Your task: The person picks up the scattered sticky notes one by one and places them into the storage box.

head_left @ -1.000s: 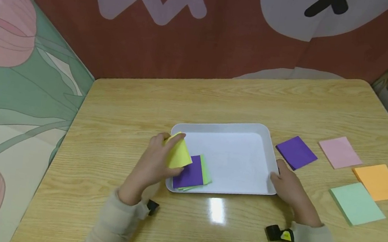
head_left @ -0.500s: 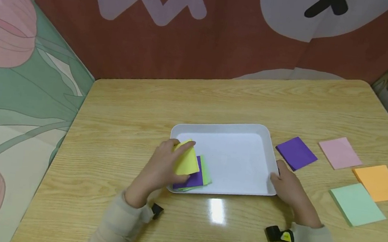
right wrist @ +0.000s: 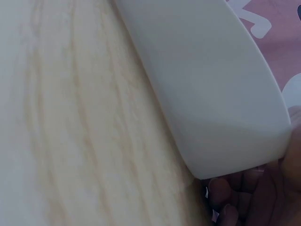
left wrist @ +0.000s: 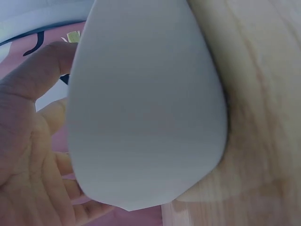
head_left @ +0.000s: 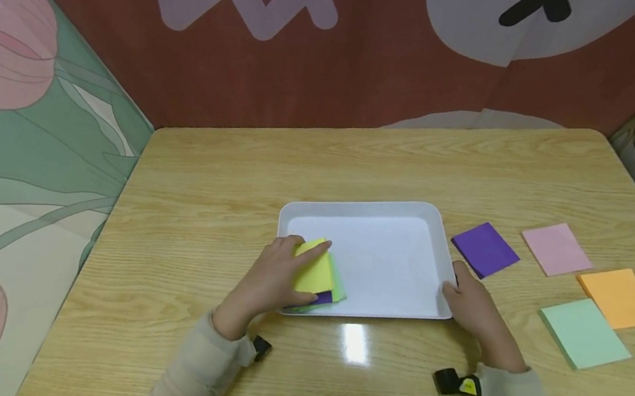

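Note:
In the head view, my left hand (head_left: 270, 277) holds a yellow sticky note pad (head_left: 315, 269) by its edges, thumb near and fingers far. The pad lies over a purple sticky note pad (head_left: 325, 298), with light green sticky notes (head_left: 338, 285) showing beneath. This pile is in the left end of a white tray (head_left: 363, 206). At the tray's right end, my right hand (head_left: 472, 307) grips the rim. The left wrist view shows the tray's outer wall (left wrist: 146, 103) hiding the pads and some fingertips. Curled fingers (right wrist: 221, 190) sit against the tray corner in the right wrist view.
Right of the tray, on the wooden table (head_left: 227, 168), lie a purple pad (head_left: 485, 250), a pink pad (head_left: 557, 249), an orange pad (head_left: 620, 298) and a mint green pad (head_left: 584, 334). A printed cloth (head_left: 368, 66) hangs behind the table.
My left hand has carried the yellow pad rightward and slightly nearer, down over the purple pad, covering most of it. The right hand and the tray stay where they were.

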`<state>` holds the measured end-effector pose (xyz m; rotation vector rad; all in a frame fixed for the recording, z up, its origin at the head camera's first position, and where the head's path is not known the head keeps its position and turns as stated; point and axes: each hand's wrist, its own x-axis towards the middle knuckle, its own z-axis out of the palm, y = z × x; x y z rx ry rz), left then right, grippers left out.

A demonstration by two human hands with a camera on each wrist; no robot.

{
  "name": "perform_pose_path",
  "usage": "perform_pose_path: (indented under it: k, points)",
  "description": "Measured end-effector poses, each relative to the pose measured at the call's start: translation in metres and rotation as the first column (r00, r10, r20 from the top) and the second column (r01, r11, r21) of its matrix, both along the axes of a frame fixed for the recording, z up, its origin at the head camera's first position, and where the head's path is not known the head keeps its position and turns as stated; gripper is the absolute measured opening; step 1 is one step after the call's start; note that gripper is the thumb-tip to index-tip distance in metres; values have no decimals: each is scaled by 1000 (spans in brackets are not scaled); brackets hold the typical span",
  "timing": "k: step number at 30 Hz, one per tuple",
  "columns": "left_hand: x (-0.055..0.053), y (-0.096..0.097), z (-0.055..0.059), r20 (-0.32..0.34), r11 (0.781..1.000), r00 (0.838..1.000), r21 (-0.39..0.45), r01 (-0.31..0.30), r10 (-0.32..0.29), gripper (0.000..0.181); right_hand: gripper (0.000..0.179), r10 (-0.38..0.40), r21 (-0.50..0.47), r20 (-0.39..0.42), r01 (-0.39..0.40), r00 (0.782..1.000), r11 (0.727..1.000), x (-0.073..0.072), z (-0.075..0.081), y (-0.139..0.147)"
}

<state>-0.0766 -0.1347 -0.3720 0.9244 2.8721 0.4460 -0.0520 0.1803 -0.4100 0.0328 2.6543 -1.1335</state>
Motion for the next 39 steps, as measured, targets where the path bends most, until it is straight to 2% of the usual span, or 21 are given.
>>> perform_pose_path:
  k: [6, 13, 17, 26, 39]
  points:
    - [-1, 0, -1, 31, 999, 999, -23, -28, 29, 89, 22, 1, -1, 2, -1, 1000, 1000, 0, 0, 0]
    - [-2, 2, -2, 54, 996, 998, -87, -22, 27, 92, 24, -1, -2, 8, 1, 1000, 1000, 0, 0, 0]
    - [-2, 2, -3, 70, 995, 997, -92, -23, 30, 91, 25, -2, -4, 10, 2, 1000, 1000, -1, -1, 0]
    - [0, 3, -5, 46, 993, 999, -118, 1, 4, 86, 25, -3, -3, 4, 3, 1000, 1000, -1, -2, 1]
    - [1, 2, -11, 57, 992, 998, -121, 25, -18, 81, 30, -15, -6, 28, 15, 999, 1000, 0, 2, -1]
